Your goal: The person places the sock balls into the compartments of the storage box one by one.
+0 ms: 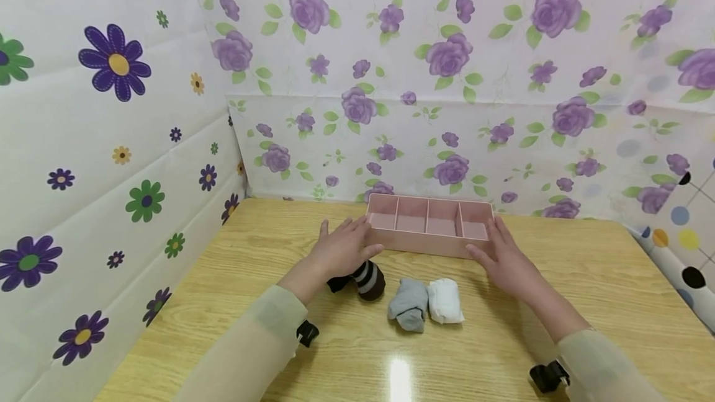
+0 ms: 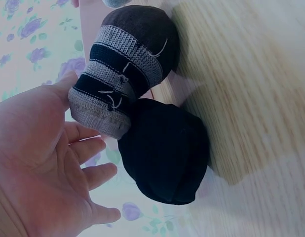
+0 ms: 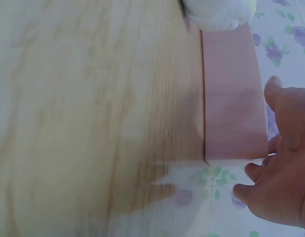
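Pink divider tray [image 1: 427, 242] at far middle of wooden table [image 1: 586, 278], four compartments, no writing readable. Left hand [image 1: 343, 247] at tray's left end, fingers spread, relaxed. Right hand [image 1: 505, 259] at right end, fingers straight along its side. Nearer: black sock ball [image 1: 337, 283], striped sock ball [image 1: 370, 279], grey sock ball [image 1: 409, 306], white sock ball [image 1: 445, 301] in row.

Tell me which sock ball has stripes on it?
The brown sock ball beside the left hand, second from the left in the row. It has grey and dark stripes, while the black, grey and white ones are plain.
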`<action>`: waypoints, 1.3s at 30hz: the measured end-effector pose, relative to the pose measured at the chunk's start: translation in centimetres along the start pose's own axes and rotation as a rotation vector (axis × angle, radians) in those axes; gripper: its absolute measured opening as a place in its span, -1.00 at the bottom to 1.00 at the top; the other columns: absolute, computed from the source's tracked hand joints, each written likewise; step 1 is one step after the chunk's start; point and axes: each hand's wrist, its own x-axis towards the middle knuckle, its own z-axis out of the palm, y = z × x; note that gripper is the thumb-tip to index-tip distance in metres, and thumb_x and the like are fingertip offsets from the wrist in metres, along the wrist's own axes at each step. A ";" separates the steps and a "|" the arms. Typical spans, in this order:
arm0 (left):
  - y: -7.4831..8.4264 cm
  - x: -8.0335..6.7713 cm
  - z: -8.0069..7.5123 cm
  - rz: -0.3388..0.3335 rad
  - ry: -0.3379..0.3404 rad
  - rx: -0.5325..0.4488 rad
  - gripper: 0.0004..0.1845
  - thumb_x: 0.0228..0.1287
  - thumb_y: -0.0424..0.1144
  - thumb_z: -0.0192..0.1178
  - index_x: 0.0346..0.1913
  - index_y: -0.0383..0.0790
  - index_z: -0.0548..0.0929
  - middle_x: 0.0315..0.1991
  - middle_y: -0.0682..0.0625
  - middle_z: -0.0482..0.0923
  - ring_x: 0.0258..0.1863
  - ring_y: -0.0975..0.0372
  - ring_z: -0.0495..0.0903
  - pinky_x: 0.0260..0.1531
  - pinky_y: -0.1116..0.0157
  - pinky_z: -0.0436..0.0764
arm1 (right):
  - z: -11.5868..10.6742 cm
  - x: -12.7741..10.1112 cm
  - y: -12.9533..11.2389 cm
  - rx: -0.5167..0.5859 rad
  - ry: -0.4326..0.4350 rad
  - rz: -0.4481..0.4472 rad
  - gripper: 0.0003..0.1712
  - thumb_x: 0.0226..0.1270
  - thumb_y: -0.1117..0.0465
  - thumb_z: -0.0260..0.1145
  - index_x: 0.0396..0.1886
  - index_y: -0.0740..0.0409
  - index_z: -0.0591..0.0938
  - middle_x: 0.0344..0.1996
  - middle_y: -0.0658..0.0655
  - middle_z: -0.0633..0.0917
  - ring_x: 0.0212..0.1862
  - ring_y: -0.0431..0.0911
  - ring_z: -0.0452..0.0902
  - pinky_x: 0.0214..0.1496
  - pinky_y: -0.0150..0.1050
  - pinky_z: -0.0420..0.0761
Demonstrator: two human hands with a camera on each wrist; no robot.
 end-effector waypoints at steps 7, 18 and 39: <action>-0.2 0.1 0.3 -0.008 0.006 -0.040 -0.19 0.73 0.35 -0.06 0.78 -0.02 0.24 0.78 0.02 0.11 0.75 -0.02 0.08 0.61 -0.45 -0.17 | -0.2 1.0 0.6 0.188 0.011 0.026 0.13 0.83 -0.21 0.06 0.78 0.38 -0.37 0.72 0.57 -0.29 0.68 0.60 -0.28 0.61 0.55 -0.07; -1.6 -0.3 0.3 -0.026 0.035 -0.136 -0.18 0.72 0.38 -0.07 0.78 -0.01 0.25 0.75 -0.03 0.19 0.74 -0.03 0.11 0.62 -0.42 -0.20 | -0.6 1.6 0.8 0.305 -0.054 0.123 0.10 0.84 -0.27 -0.05 0.78 0.18 -0.50 0.73 0.57 -0.22 0.67 0.58 -0.11 0.64 0.51 -0.05; -5.8 -5.0 0.3 0.028 0.041 -0.281 -0.06 0.66 0.24 0.21 0.82 -0.10 0.08 0.78 -0.12 0.06 0.76 -0.12 0.01 0.63 -0.40 -0.23 | -0.2 1.4 1.5 0.453 -0.078 0.117 0.12 0.81 -0.31 -0.01 0.78 -0.04 -0.56 0.74 0.45 -0.39 0.71 0.48 -0.49 0.67 0.47 -0.28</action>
